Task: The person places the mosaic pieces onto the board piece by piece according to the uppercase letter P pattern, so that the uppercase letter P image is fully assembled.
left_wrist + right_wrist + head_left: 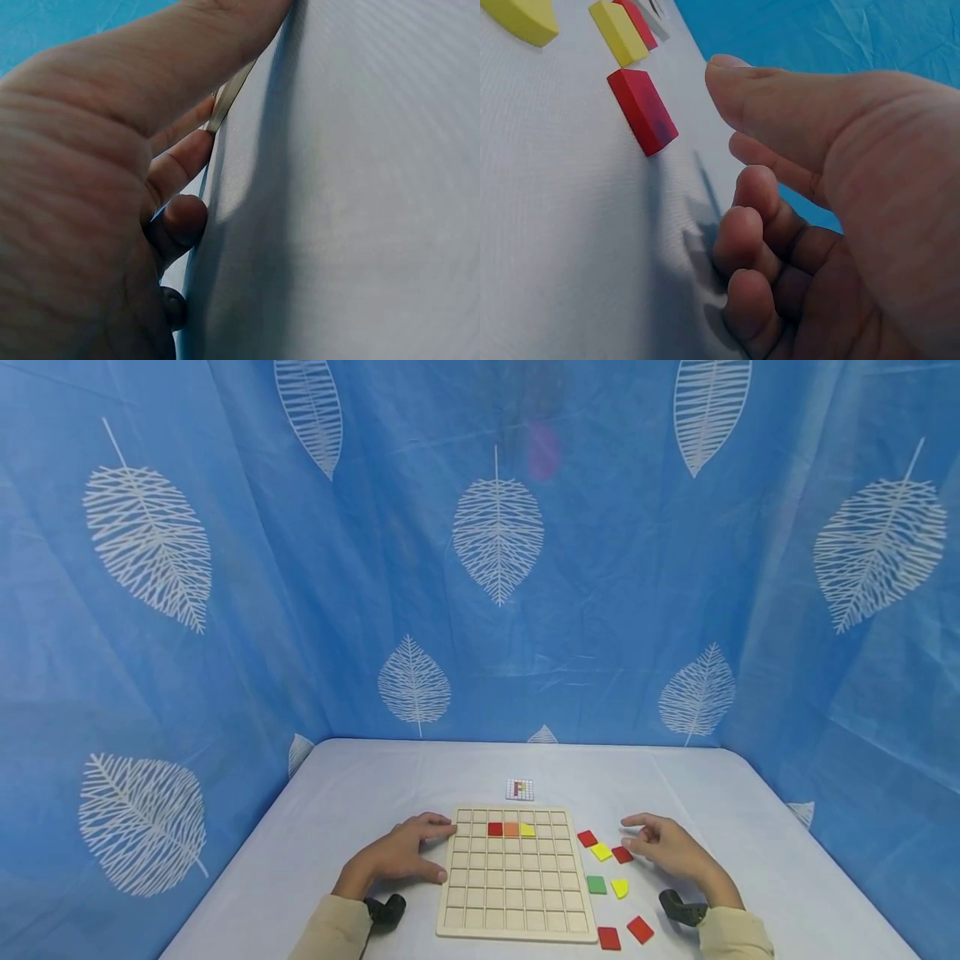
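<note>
My left hand (pixel 401 850) rests at the left edge of a wooden grid board (pixel 510 927), its thumb and fingertips at the rim. In the left wrist view those fingers reach a strip of the board's edge (pixel 229 97). On the board a red tile (pixel 496 829), an orange tile (pixel 512 829) and a yellow tile (pixel 527 830) sit side by side in one row. To the right of the board my right hand (pixel 672 850) hovers with nothing between thumb and fingers. A red square tile (pixel 643 112) lies close by its thumb, beside a yellow tile (pixel 620 34).
Right of the board lie several loose tiles: a green square (pixel 596 885), a yellow piece with a rounded edge (pixel 619 888), and red squares, one of them (pixel 641 930) near the front. A small patterned card (pixel 520 789) lies behind the board on the white tabletop (pixel 390 768).
</note>
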Demonstrator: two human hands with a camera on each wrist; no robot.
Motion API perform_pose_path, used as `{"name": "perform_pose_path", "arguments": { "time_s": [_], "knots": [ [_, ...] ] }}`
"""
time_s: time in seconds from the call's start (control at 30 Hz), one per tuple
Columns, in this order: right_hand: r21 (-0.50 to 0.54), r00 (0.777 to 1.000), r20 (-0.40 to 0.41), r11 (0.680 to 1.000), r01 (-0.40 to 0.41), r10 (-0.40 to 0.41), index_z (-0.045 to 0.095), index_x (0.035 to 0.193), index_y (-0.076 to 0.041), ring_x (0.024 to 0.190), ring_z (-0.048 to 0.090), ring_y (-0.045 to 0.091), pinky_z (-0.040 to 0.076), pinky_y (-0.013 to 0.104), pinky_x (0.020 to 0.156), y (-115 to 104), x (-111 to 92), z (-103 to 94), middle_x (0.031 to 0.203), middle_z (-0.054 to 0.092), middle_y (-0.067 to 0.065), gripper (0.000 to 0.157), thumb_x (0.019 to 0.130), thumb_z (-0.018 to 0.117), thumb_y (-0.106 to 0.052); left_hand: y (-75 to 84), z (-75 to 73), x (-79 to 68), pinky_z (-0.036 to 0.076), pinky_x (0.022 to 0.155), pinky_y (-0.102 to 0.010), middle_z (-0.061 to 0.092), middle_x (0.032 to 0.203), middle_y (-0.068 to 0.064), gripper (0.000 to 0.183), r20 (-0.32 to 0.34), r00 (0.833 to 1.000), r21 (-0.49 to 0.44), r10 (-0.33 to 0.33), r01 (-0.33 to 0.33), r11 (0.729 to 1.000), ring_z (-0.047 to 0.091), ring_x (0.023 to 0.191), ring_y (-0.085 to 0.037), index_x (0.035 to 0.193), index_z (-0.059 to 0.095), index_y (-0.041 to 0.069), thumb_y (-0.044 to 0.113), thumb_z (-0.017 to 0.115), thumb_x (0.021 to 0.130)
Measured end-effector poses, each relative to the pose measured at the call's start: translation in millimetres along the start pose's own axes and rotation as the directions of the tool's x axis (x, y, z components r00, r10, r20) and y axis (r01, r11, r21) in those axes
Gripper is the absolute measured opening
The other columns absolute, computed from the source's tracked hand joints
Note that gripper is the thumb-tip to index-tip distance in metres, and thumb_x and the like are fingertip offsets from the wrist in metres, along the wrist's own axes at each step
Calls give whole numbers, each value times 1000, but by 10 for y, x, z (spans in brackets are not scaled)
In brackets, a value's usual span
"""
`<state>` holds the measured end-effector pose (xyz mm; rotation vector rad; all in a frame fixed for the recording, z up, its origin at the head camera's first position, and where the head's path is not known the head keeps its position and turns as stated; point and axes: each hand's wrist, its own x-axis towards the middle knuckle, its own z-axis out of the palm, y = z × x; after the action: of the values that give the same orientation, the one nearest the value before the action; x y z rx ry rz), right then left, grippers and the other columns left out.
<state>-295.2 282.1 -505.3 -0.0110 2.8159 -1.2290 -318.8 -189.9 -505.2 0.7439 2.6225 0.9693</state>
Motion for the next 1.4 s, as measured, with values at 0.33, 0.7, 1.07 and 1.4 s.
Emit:
{"name": "perform_pose_path", "arguments": {
  "time_s": [0.33, 0.7, 1.07, 1.4],
  "knots": [
    [35, 997, 76, 999, 16, -18, 68, 122, -6, 69, 46, 16, 37, 24, 58, -8, -19, 1, 81, 53, 4, 44, 85, 80, -25, -9, -4, 8, 32, 115, -64, 47, 150, -8, 84, 6, 1000, 8, 2, -2, 1000, 40, 142, -38, 148, 52, 21, 42, 88, 74],
    [-2, 992, 123, 1000, 15, -15, 72, 110, -11, 78, 46, 17, 36, 27, 62, -57, -55, 2, 84, 51, 3, 37, 77, 86, -22, -16, -6, 11, 31, 115, -64, 48, 150, -7, 84, 7, 1000, 0, 0, 0, 1000, 40, 142, -37, 148, 53, 22, 43, 88, 74],
    [-40, 995, 94, 998, -41, 44, 73, 107, -13, 80, 46, 19, 37, 30, 65, -93, -60, 24, 85, 52, 4, 34, 76, 86, -18, -28, 1, 11, 32, 115, -63, 47, 151, -7, 85, 6, 1000, -1, -2, 2, 1000, 39, 143, -37, 148, 52, 22, 43, 87, 74],
    [-42, 995, 95, 999, -31, 35, 73, 104, -13, 78, 45, 19, 36, 29, 64, -96, -67, 24, 83, 51, 4, 31, 76, 86, -16, -19, 2, 4, 31, 116, -63, 47, 151, -7, 85, 2, 1000, 12, 2, -2, 1000, 39, 143, -37, 148, 52, 21, 43, 88, 74]
  ]
}}
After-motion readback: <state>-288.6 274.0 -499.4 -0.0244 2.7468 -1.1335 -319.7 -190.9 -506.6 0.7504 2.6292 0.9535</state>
